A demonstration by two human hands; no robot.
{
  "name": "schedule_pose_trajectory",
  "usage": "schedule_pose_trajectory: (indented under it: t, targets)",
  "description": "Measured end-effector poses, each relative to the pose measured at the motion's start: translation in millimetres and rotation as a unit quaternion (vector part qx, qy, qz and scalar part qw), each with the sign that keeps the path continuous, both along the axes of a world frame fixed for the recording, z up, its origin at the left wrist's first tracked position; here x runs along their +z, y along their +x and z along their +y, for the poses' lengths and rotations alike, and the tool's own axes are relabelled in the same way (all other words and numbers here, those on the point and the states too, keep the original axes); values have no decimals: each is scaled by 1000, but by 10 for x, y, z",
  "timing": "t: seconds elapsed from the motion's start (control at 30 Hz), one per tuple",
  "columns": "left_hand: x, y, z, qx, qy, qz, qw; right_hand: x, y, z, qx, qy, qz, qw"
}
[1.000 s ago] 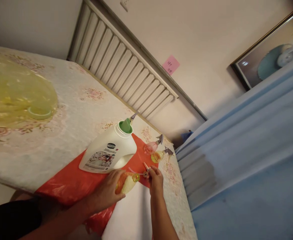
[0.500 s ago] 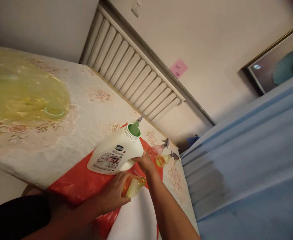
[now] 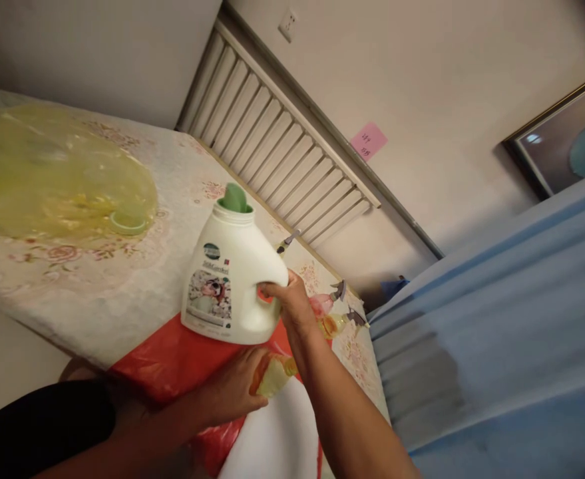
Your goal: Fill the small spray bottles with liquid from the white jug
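My right hand is closed round the handle of a large cream-white detergent jug. The jug's cap is off, and a green pouring spout stands in its neck. Below it, my left hand grips a small clear bottle with yellow tint at its neck and an orange patch on its side. That bottle lies tilted, neck toward my right forearm. A pink spray bottle and a yellow-orange spray bottle sit beyond my right wrist.
Red plastic sheeting and a white rounded thing lie under my arms. On the flowered tablecloth at left rests a yellow translucent bag. A radiator lines the wall, and a blue curtain hangs at right.
My right hand has brought the jug more upright and a little to the left, so its neck leans less to the right. My left hand still holds the small bottle. The view has shifted slightly.
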State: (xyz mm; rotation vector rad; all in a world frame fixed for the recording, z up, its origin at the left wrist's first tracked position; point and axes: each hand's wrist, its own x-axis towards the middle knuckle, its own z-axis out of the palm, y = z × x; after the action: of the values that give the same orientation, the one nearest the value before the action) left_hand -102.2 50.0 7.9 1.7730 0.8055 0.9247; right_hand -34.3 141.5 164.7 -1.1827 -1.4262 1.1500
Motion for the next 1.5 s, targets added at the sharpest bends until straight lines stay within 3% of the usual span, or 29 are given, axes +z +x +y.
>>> schedule_pose_trajectory:
  t: [0.17,0.33,0.5,0.67,0.87,1.17,1.5]
  targets:
    - [-6,7,12,0,7,0,1000,547,145,-109,-43,48,2,998]
    - [-8,6,39,16,5,1,1000,1121,538,-415,-83,82,-29,993]
    - [21,24,107,55,-3,-4,998,1393,1068,-869,-130,52,-108,984]
    - [4,73,168,85,2,-2,996,1315,1565,-1378,-131,-17,-166,977]
    - [-14,52,212,100,8,9,995,1065,1932,-1878,-90,-89,-139,982]
    - [124,-67,206,65,10,24,998,832,1934,-2221,-105,-184,-156,965]
    - [351,-213,296,-6,-16,1,1000,849,1902,-2246,-48,-193,-276,940]
